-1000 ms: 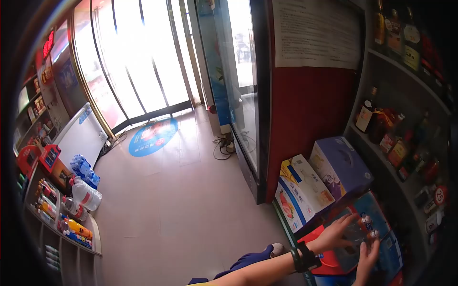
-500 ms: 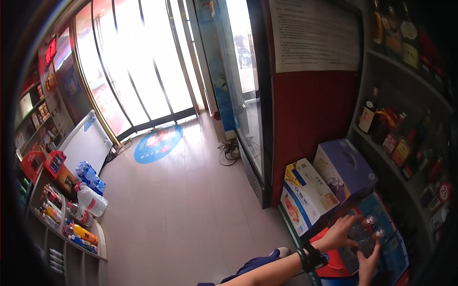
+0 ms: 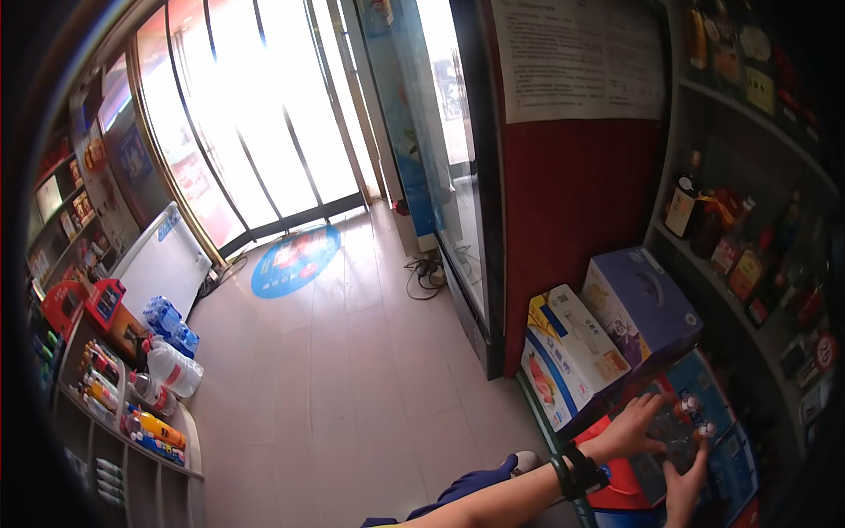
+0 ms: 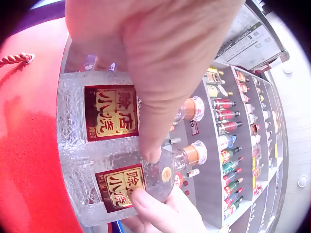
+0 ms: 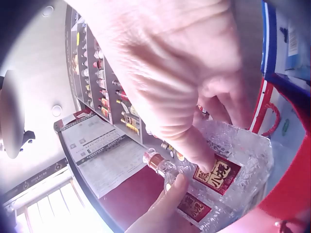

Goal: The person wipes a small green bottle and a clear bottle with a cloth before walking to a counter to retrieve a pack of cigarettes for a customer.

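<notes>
Two clear, textured glass liquor bottles lie side by side, a first bottle (image 4: 73, 107) and a second bottle (image 4: 155, 182), each with a red-and-gold label and a copper-coloured neck under a clear cap. My left hand (image 3: 629, 431) grips the first one from above, its thumb reaching down to the shoulder of the second. With the thumb over its label, my right hand (image 3: 687, 488) holds the second bottle. In the right wrist view both thumbs lie on the glass; the fingers behind the bottles are partly hidden. Right by the bottles is a red bag (image 4: 34, 126) with a rope handle.
A white carton (image 3: 572, 352) and a purple carton (image 3: 647, 299) stand just beyond the hands. Shelves of bottles (image 3: 739, 273) rise on the right. A glass-door fridge (image 3: 458, 220) stands ahead; water jugs (image 3: 174, 368) are on the left.
The head view has shifted slightly, moving the surroundings a little to the right in it. Both hands stay at the bottles, the left hand's fingers now more bent around them.
</notes>
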`<state>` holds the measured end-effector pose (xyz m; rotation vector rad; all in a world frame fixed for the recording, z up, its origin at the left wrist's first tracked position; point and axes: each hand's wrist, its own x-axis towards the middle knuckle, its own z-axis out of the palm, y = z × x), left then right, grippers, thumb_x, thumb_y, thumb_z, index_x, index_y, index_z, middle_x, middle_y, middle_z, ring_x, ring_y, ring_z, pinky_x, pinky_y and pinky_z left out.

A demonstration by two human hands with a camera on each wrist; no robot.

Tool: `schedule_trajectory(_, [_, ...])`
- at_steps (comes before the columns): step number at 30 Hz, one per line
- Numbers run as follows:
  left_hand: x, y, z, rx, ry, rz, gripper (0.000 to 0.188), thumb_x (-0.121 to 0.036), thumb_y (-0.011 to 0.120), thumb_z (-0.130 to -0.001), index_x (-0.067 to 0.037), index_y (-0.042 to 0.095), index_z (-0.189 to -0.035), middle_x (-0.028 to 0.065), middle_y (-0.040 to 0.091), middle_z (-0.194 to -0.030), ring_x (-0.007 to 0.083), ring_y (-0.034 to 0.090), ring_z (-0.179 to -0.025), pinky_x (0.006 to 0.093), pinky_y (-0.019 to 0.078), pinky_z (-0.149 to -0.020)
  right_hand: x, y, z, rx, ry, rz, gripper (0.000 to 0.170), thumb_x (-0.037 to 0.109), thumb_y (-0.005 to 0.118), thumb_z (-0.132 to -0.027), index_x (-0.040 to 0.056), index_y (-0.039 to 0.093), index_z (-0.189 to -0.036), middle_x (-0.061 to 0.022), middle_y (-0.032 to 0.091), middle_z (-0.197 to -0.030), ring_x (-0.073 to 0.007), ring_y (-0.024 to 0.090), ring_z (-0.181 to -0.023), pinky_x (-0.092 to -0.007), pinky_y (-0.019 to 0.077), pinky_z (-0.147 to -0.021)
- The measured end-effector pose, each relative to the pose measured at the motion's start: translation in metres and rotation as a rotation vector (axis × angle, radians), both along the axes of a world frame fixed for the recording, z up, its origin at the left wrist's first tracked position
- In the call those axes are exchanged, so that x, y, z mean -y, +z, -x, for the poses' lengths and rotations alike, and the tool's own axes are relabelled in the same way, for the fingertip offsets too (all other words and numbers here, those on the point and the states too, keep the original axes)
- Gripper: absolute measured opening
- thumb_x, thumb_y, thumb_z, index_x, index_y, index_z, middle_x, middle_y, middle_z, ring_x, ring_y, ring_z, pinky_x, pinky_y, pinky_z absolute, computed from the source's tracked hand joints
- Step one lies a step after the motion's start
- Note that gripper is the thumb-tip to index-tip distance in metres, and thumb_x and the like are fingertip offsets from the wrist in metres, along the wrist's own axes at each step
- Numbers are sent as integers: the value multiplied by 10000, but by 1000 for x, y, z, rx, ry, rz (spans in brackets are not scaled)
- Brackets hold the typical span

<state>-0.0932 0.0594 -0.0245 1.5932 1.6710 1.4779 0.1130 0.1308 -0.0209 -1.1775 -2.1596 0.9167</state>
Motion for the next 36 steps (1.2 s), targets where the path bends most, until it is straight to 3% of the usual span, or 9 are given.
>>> schedule_trajectory(5, [-3, -9, -1, -20, 33, -26, 955, -163, 827, -620, -66, 327, -1428, 200, 464, -1281, 401, 436, -1215, 452, 373, -1038, 18, 28, 10, 80, -76, 12, 839, -87, 629, -715, 50, 287, -1468, -182, 370, -1481, -295, 305, -1407, -392, 215, -1151])
schedule_trajectory(7, [2, -1, -2, 10, 32, -32, 965, -178, 833, -620, -43, 320, -1427, 217, 450, -1307, 407, 418, -1247, 445, 362, -1052, 41, 73, 14, 387, 68, -222, 619, 368, 518, -949, 63, 321, -1451, -128, 371, -1458, -246, 356, -1346, -416, 307, -1110])
schedule_trajectory(9, [1, -10, 0, 3, 35, -121, 978, -206, 841, -625, -13, 315, -1426, 237, 420, -1356, 404, 387, -1292, 442, 329, -1083, 20, 31, 3, -146, 178, -43, 838, -97, 583, -735, 65, 258, -1490, -171, 370, -1482, -280, 324, -1397, -375, 235, -1141])
schedule_trajectory(10, [-1, -21, 4, -134, 84, -163, 993, -238, 846, -634, 0, 308, -1434, 249, 383, -1404, 391, 357, -1331, 434, 295, -1112, 21, 14, 2, -342, 133, -107, 657, -22, 647, -816, -4, 372, -1412, -179, 518, -1332, -297, 500, -1249, -375, 380, -1052])
schedule_trajectory(14, [21, 4, 23, 10, 86, -102, 902, -211, 820, -704, 9, 325, -1425, 231, 399, -1419, 337, 395, -1324, 394, 309, -1108, 30, 41, -24, -181, -13, -88, 627, 94, 691, -844, 43, 409, -1402, -166, 536, -1347, -260, 540, -1222, -362, 458, -954])
schedule_trajectory(17, [33, 30, 6, 751, 173, -343, 560, -36, 606, -880, -8, 380, -1392, 132, 494, -1329, 222, 477, -1237, 354, 374, -1044, 13, 60, -54, -361, -112, -74, 540, 91, 656, -882, 66, 442, -1377, -149, 561, -1319, -249, 575, -1167, -367, 488, -918])
schedule_trajectory(19, [41, 59, -9, 621, 291, -384, 462, -59, 564, -906, -7, 423, -1344, 117, 506, -1299, 209, 488, -1198, 354, 372, -1037, -24, 82, -80, -453, -213, -230, 495, 69, 628, -901, 63, 452, -1364, -143, 575, -1292, -242, 580, -1148, -353, 501, -906])
schedule_trajectory(28, [37, 60, -43, 427, 314, -483, 370, -94, 542, -917, -41, 473, -1276, 96, 507, -1293, 193, 512, -1158, 334, 396, -974, -192, 167, -51, 4, -297, -760, 528, 142, 628, -856, 83, 467, -1355, -184, 545, -1289, -332, 557, -1140, -400, 454, -951])
schedule_trajectory(36, [34, 61, -48, 318, 281, -463, 382, -150, 616, -893, -45, 495, -1239, 115, 499, -1266, 205, 526, -1146, 329, 446, -914, -236, 177, -22, 212, -386, -627, 408, 135, 612, -856, 137, 573, -1263, -143, 609, -1060, -294, 595, -985, -383, 468, -861])
